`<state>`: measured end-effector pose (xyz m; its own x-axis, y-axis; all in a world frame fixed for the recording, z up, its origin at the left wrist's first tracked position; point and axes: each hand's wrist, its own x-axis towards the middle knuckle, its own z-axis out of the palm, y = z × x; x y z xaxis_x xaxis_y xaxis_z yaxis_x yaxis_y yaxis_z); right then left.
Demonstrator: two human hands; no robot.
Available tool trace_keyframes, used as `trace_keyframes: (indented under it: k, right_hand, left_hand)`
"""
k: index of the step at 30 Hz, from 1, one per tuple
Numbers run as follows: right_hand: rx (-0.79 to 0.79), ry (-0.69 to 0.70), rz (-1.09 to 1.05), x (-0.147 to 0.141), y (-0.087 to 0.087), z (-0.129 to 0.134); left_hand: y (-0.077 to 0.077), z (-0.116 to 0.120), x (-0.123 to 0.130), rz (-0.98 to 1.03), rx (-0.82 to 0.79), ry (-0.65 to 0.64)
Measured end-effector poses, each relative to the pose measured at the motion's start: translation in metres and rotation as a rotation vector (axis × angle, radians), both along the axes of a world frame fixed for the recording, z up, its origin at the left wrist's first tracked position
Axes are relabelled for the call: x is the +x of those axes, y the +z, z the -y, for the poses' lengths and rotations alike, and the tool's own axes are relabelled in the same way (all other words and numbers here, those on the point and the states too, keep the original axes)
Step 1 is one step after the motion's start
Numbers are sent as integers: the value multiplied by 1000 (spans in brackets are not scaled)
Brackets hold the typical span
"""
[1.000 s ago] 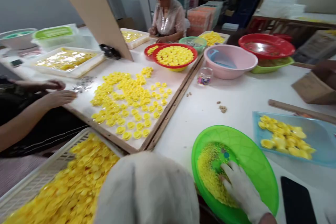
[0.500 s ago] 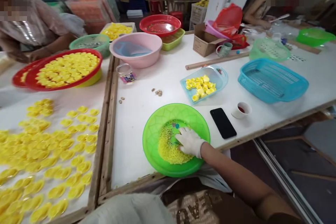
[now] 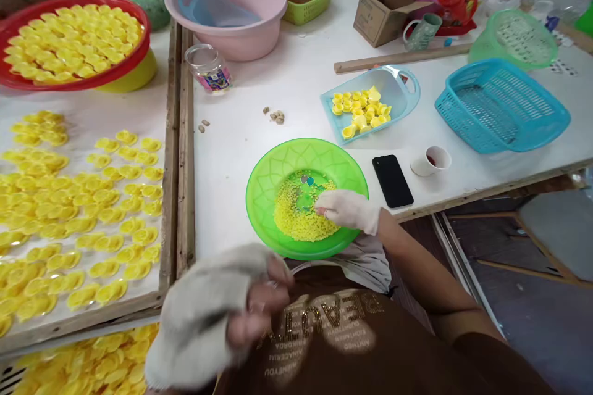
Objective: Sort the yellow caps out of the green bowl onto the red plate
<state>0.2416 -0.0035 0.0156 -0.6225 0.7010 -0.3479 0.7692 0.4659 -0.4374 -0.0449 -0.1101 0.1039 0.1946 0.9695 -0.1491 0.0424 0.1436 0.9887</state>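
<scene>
A bright green basin (image 3: pixel 266 160) stands at the table's front edge, with small yellow beads (image 3: pixel 301 222) spread over its bottom. Two small round pieces (image 3: pixel 307 179), one grey and one teal, lie among the beads. My right hand (image 3: pixel 347 208), in a white glove with bare fingertips, reaches over the basin's right side. Its fingers are bent together at the beads; what they pinch is hidden. Close to the camera, my left hand (image 3: pixel 222 308) hovers in front of the basin, gloved too and blurred. Its fingers are curled in, and I cannot make out what is between them.
Right of the basin lie a black phone (image 3: pixel 393 181) and a paper cup (image 3: pixel 430 162). Behind are a blue scoop tray (image 3: pixel 331 108) with yellow cups, a blue basket (image 3: pixel 504 136), a pink tub (image 3: pixel 250 43) and a jar (image 3: pixel 208 68). Yellow pieces (image 3: pixel 92 197) cover the left table.
My left hand has come up into view at the lower middle. My right hand's spread fingers have drawn together over the beads. The view has tilted down.
</scene>
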Motion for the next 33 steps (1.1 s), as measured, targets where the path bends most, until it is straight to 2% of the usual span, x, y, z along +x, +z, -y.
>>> trace_keyframes:
  k: [2,5,7,9,12,15,18,20,23,25,28,29,31,33]
  right_hand:
    - [122,-108,-211,23,3,-3]
    - [288,-270,-387,44,3,-16]
    - [259,-244,-364,36,-3,-30]
    - [161,-130,-248,9,-13,-45]
    - [86,20,26,-51,-27,-56]
    - [123,158,91,-91,-34,-47]
    - [37,381,154,-91,-30,-35]
    - [-49,379,143,-80,-19,-39]
    - [-40,209,-52,-80,8,-68]
    - [-105,26,-252,-101,27,-95]
    - [-430,-335,-598,-161,46,-138]
    - [-483,-410,-666,-186,49,-153]
    - [-489,-495,-743,-240,49,-183]
    - [-492,-568,-800,-295,45,-216]
  left_hand:
    - [-28,-15,-6,-194,150,177]
    - [-80,-26,-18,-281,58,480]
    - [-109,-25,-22,-196,-64,559]
    - [-126,-21,-19,-97,-119,534]
    - [-129,-21,-3,-14,-128,370]
    - [-124,-25,10,-22,-55,277]
    - [-125,-24,6,-56,-5,273]
    - [-130,-27,-6,-91,-1,282]
    - [-138,-54,-33,-223,71,354]
    - [-144,-87,-49,-372,152,374]
    - [-153,-141,-62,-571,221,305]
    - [-156,-156,-65,-613,228,276]
    - [-166,-174,-67,-657,237,224]
    - [-176,-181,-68,-708,242,167]
